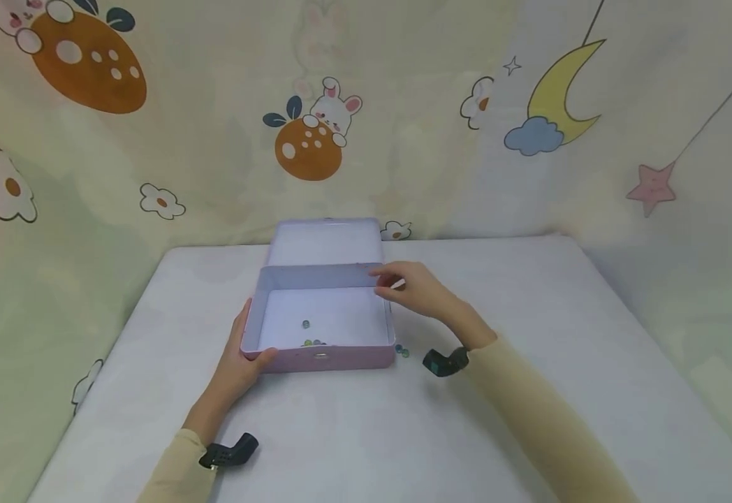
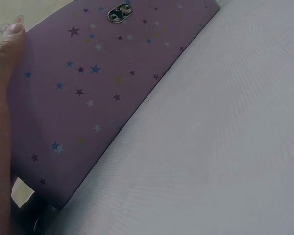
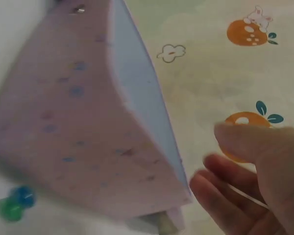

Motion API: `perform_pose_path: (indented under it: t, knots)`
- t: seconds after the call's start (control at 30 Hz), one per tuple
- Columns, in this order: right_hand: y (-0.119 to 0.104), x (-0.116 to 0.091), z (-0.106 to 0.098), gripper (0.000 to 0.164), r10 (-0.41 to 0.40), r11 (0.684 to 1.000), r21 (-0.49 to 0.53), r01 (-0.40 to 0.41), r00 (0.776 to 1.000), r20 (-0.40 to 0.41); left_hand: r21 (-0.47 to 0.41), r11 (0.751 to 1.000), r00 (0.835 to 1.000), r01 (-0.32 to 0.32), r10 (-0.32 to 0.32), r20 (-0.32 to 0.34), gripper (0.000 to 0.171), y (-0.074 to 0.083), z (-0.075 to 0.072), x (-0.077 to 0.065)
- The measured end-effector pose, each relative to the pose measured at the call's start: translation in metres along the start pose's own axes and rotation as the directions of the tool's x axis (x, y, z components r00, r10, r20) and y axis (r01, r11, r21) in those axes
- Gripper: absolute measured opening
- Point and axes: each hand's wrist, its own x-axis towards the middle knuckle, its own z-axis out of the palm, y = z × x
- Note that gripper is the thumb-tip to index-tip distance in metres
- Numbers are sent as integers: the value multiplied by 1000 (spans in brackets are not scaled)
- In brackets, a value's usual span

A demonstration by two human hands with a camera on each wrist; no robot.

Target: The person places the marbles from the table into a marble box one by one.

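Note:
A pink tin box (image 1: 341, 358) with small printed stars stands on the table, its lid (image 1: 325, 243) raised at the back. My left hand (image 1: 240, 363) grips the box's front left corner, thumb on the front wall. Over the right rim hovers my right hand (image 1: 419, 288), fingers loosely bent; in the right wrist view, nothing shows between thumb and fingers. Inside the box lie a single glass marble (image 1: 306, 324) and a cluster of several marbles (image 1: 313, 343) along the front wall. Outside, beside the front right corner, a blue marble (image 3: 24, 197) touches a green marble (image 3: 10, 209).
White cloth covers the table (image 1: 529, 300). A patterned curtain (image 1: 404, 140) hangs behind it and at both sides. Black wrist cameras are strapped to the left wrist (image 1: 230, 452) and the right wrist (image 1: 445, 362). The box's metal clasp (image 2: 120, 13) faces the front.

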Motion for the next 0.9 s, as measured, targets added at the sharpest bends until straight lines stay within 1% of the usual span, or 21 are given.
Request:
perform_pose_path:
  t: [0.07,0.13,0.2,0.27,0.37,0.43,0.53,0.6,0.67,0.77,0.83,0.9]
  knots:
    - [4,-16,3,41,85,996,-12,-86,995,-59,-3,1000,1000,-1,1,0,106,1,-2,0]
    - [8,-32,8,44,153,988,-21,-156,982,-112,-6,1000,1000,-7,7,2,105,1,-3,1]
    - [13,-46,15,45,186,981,-37,-192,973,-136,-7,1000,1000,-10,10,4,106,0,-2,1]
    - [16,-58,23,44,198,976,-70,-207,973,-121,-8,1000,1000,-7,7,8,106,-1,-2,1]
    - [20,-70,33,40,212,969,-115,-220,974,-76,-10,1000,1000,-4,4,5,107,-3,-1,1]
    - [21,-73,39,37,230,962,-138,-236,971,-59,-16,1000,1000,-5,5,4,106,-3,-1,1]
    - [24,-75,48,33,248,954,-156,-256,966,-71,-15,1000,1000,-10,10,3,106,-1,-2,1]
    - [25,-75,55,34,252,949,-173,-262,964,-82,-16,1000,1000,-12,12,5,105,0,-2,1]
    - [26,-75,61,34,238,950,-183,-253,966,-101,-16,1000,1000,-13,13,6,105,1,-2,2]
    - [28,-75,71,31,183,954,-213,-210,973,-139,-22,1000,1000,-15,15,7,106,2,-2,2]
    - [29,-75,77,25,131,953,-246,-174,975,-179,-23,1000,1000,-15,15,8,106,2,-2,1]
    - [31,-76,81,18,84,946,-290,-144,974,-210,-23,1000,1000,-15,15,8,106,2,-2,1]
